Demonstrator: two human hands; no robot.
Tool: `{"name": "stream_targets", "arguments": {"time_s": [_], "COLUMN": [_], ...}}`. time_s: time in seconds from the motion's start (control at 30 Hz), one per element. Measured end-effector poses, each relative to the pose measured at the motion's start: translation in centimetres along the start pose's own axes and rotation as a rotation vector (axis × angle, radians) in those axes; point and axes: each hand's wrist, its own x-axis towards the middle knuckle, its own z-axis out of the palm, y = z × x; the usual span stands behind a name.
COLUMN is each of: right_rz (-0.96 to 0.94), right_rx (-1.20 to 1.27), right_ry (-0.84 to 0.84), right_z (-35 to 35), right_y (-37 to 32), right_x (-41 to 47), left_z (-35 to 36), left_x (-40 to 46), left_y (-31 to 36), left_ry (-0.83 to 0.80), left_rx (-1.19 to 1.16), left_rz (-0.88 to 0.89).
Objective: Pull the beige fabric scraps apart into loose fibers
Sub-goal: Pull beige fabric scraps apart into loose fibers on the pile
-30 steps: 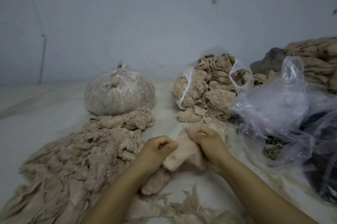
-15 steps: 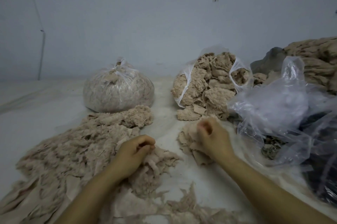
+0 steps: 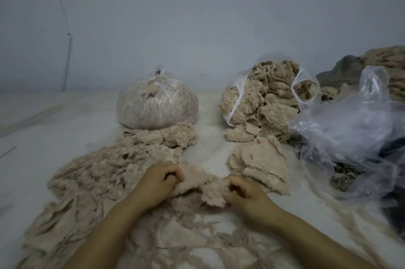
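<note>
The left hand [image 3: 161, 177] and right hand [image 3: 243, 192], both curled tight, grip opposite ends of one beige fabric scrap [image 3: 200, 184], stretched left to right between them low over the floor. A fiber heap [image 3: 105, 170] lies left; a small scrap stack [image 3: 260, 160] right. Beyond stand one tied bag [image 3: 156, 106] and one open bag [image 3: 267, 100].

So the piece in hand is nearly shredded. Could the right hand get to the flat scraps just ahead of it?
Probably yes: the flat scraps lie uncovered just beyond the right hand, with nothing between. It must first release the scrap it grips with the left hand.
</note>
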Motion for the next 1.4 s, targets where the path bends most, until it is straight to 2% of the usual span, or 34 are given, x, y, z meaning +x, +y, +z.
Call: {"name": "stream_targets", "arguments": {"time_s": [0.1, 0.17, 0.2, 0.27, 0.37, 0.43, 0.47, 0.53, 0.57, 0.73, 0.8, 0.87, 0.97, 1.07, 1.13, 1.2, 1.23, 1.27, 1.3, 1.37, 1.4], "right_rz": [0.018, 0.044, 0.059, 0.11, 0.159, 0.157, 0.157, 0.164, 0.166, 0.165, 0.152, 0.131, 0.209, 0.377, 0.404, 0.277, 0.198, 0.147, 0.119, 0.121, 0.135], "right_rx": [0.269, 0.41, 0.452, 0.566, 0.821, 0.941, 0.963, 0.946, 0.916, 0.825, 0.829, 0.813, 0.641, 0.199, -0.118, -0.502, -0.6, -0.601, -0.493, -0.117, 0.107], "right_ry": [-0.177, -0.121, -0.027, 0.172, 0.344, 0.414, 0.447, 0.511, 0.524, 0.515, 0.536, 0.527, 0.424, 0.266, 0.057, -0.078, -0.039, 0.052, 0.18, 0.404, 0.455], "right_z": [0.5, 1.4, 1.5, 1.3, -0.1, -1.1, -1.4, -1.8, -1.8, -1.2, -1.5, -2.2, -2.5, -0.6, 1.4, 3.0, 3.3, 3.3, 3.1, 2.2, 1.9], "right_y": [-0.9, -1.3, -1.6, -1.8, -2.9, -3.8, -4.2, -4.3, -4.0, -3.1, -3.6, -4.3, -4.5, -3.4, -1.9, -0.3, 0.3, 0.6, 0.4, -0.7, -1.3], "right_x": [-0.9, -0.6, -0.1, 1.4, 4.4, 6.3, 7.1, 8.0, 8.2, 8.7, 9.7, 10.8, 11.9, 10.6, 8.4, 6.7, 6.3, 5.9, 5.7, 5.5, 5.3], "left_z": [0.1, 0.8, 1.0, 1.1, 0.1, -0.7, -0.9, -1.1, -0.9, 1.2, 2.1, 2.3, 1.6, 0.8, 0.8, 1.2, 1.5, 1.9, 2.3, 2.8, 2.9], "left_x": [-0.2, -0.3, -0.2, 0.1, 1.2, 2.1, 2.4, 2.4, 2.0, -0.1, -0.3, -0.4, -0.4, -0.5, -0.4, -0.4, -0.4, -0.4, -0.4, -0.3, -0.2], "left_y": [-0.2, -0.5, -0.6, -0.6, -0.5, -0.1, 0.1, 0.3, 0.3, -0.8, -0.7, -0.1, 0.1, 0.3, 0.3, 0.3, 0.1, -0.3, -0.8, -1.8, -2.2], "left_ry": [-0.145, -0.202, -0.159, 0.032, 0.366, 0.443, 0.459, 0.419, 0.349, -0.187, -0.31, -0.312, -0.303, -0.314, -0.283, -0.205, -0.182, -0.177, -0.193, -0.248, -0.254], "left_rx": [0.092, 0.211, 0.247, 0.205, -0.119, -0.397, -0.441, -0.395, -0.363, 0.11, 0.296, 0.364, 0.251, 0.168, 0.131, 0.118, 0.138, 0.177, 0.224, 0.269, 0.251], "left_rz": [0.103, 0.198, 0.222, 0.204, 0.005, -0.095, -0.118, -0.133, -0.131, 0.029, 0.101, 0.152, 0.087, 0.052, 0.066, 0.071, 0.078, 0.089, 0.09, 0.038, 0.014]}}
